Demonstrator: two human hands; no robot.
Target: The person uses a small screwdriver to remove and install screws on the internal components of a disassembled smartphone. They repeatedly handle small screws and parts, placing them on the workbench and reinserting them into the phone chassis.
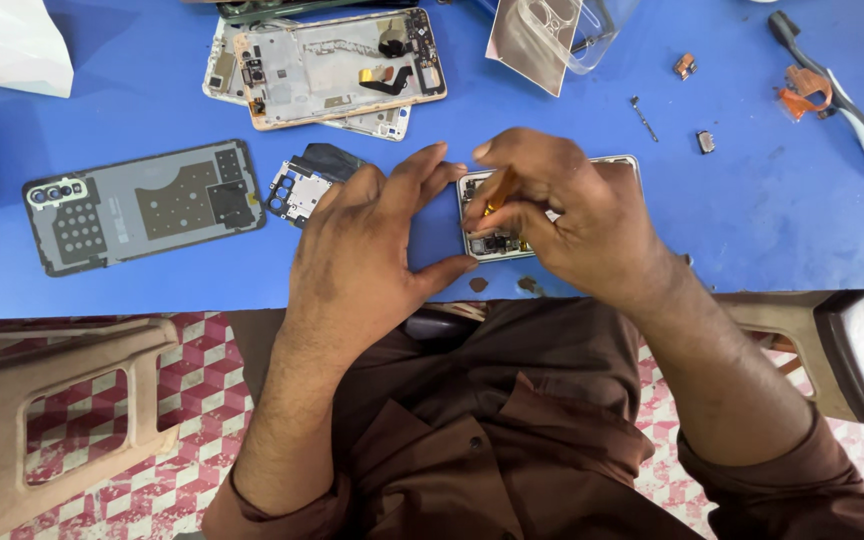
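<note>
Two hands on one opened phone, blue desk (772, 220).
Your left hand (367, 250) braces the opened phone (552, 205), grip spread; your right hand (562, 205) pinches an orange pry tool (498, 192). One loose back cover (142, 205) lies left.

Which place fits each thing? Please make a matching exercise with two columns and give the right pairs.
1. grey back cover
2. orange tool
3. tweezers
4. opened phone

A. far right on the blue table
B. in the right hand
C. left of the left hand
D. under both hands

Pairs: 1-C, 2-B, 3-A, 4-D
</note>
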